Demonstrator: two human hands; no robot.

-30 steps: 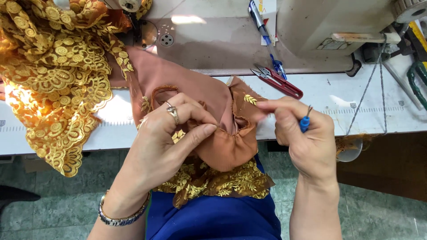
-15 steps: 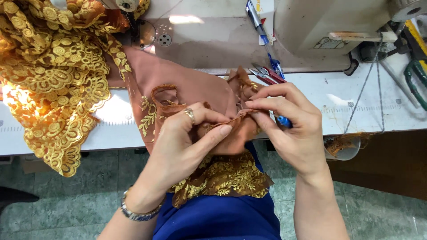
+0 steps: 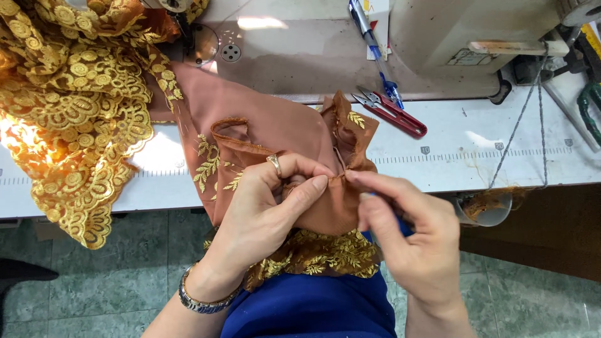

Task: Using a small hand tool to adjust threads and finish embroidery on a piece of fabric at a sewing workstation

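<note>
At the near edge of the white surface (image 3: 438,166), seen from the head camera, both hands work on a piece of brown fabric (image 3: 275,125) that hangs from the surface down toward the person's blue lap. Left hand (image 3: 269,219), wearing a ring and a metal wristband, has its grip closed on a bunched fold of this fabric, thumb and forefinger pressed together over the gathered edge. Right hand (image 3: 413,238) meets it from the other side, its forefinger and thumb pinched on the same edge right beside the left fingertips; a small blue object shows behind its fingers, too hidden to identify. Gold leaf embroidery (image 3: 210,166) runs along the fabric just left of the left hand, and a gold-embroidered hem (image 3: 319,256) hangs below both hands. Farther left, a heap of gold lace (image 3: 75,119) spreads over the surface and droops past its edge. Behind the fabric stands a sewing machine (image 3: 476,31), with red-handled thread snips (image 3: 394,112) lying near its base and a blue pen (image 3: 375,47) just above them. Thin thread (image 3: 519,125) trails down from the machine at right.
</note>
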